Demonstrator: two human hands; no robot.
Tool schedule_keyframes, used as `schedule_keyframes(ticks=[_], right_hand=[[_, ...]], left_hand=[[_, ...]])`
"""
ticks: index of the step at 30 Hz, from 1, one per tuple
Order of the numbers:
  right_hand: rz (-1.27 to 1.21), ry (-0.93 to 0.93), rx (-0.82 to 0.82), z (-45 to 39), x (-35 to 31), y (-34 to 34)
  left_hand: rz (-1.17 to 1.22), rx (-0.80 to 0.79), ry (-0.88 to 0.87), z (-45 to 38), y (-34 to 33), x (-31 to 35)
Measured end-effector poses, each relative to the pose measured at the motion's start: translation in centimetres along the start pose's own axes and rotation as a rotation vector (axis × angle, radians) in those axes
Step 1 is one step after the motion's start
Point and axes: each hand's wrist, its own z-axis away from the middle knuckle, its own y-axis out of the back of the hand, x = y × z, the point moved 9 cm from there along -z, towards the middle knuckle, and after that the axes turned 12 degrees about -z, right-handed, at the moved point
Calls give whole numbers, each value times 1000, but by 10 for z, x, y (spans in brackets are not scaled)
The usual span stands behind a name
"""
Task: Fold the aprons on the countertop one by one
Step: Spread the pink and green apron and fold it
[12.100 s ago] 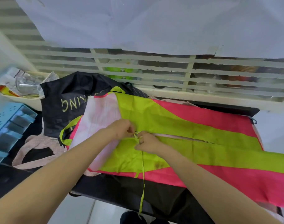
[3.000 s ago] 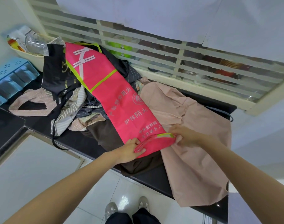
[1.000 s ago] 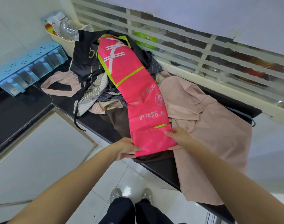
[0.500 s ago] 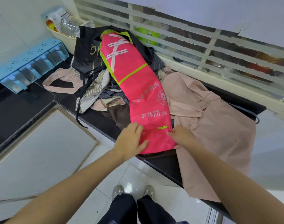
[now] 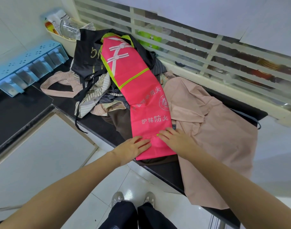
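A pink apron [image 5: 138, 90] with yellow-green trim and white lettering lies as a long narrow strip across the pile on the black countertop [image 5: 19, 113]. Its near end is folded up once. My left hand [image 5: 133, 147] lies flat on the left part of that fold, fingers straight. My right hand [image 5: 176, 139] presses flat on the right part. A beige apron [image 5: 215, 133] is spread to the right and hangs over the counter edge. A black apron [image 5: 88, 58] with yellow letters sits at the back of the heap.
Striped, dotted and brown aprons [image 5: 98, 96] are heaped left of the pink strip. A blue spice rack [image 5: 27, 66] and a cream tub [image 5: 63, 35] of packets stand at the far left. A slatted window [image 5: 207, 52] runs behind. White floor tiles and my shoes [image 5: 133, 199] are below.
Both hands let go of the pink apron's folded near end and now lie flat on top of it, closer together. The apron itself has stayed in place.
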Motion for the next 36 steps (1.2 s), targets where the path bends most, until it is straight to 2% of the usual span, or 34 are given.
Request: schedule_keyframes(ticks=[2, 4, 6, 9, 12, 15, 18, 22, 23, 26, 28, 30, 32, 34, 36], right_hand=[[-106, -23, -169, 9, 7, -19], [-71, -53, -377, 18, 16, -41], [-90, -46, -445, 18, 19, -44], [-155, -53, -539, 14, 24, -44], [-173, -48, -602, 13, 22, -39], [-357, -140, -529, 6, 21, -32], [-583, -358, -331, -11, 40, -10], [-1212, -727, -165, -9, 65, -20], [-1333, -794, -137, -6, 64, -25], [-1427, -876, -99, 0, 55, -38], [-1339, -880, -69, -1, 53, -44], [-1173, -872, -75, -1, 53, -47], [-1164, -928, -75, 3, 52, -53], [-1280, -1017, -58, 9, 50, -59], [-1312, -1065, -65, 12, 51, -64]], left_hand=[[67, 0, 77, 4, 1, -8], [295, -22, 135, 7, -4, -15], [431, -36, 214, 10, -9, -25], [528, -174, 260, 16, -27, -29], [606, -173, 267, 19, -30, -28], [701, -146, 314, 22, -33, -27], [892, -86, 440, 22, -30, -38], [1519, -88, 665, 30, -41, -54], [1603, -78, 740, 33, -46, -57], [1665, -40, 957, 38, -56, -64], [1651, -17, 1067, 38, -59, -63], [1541, -22, 1162, 42, -63, -65], [1437, -46, 1197, 46, -66, -69], [1371, -117, 1175, 47, -64, -68], [1091, -147, 1109, 46, -51, -77]])
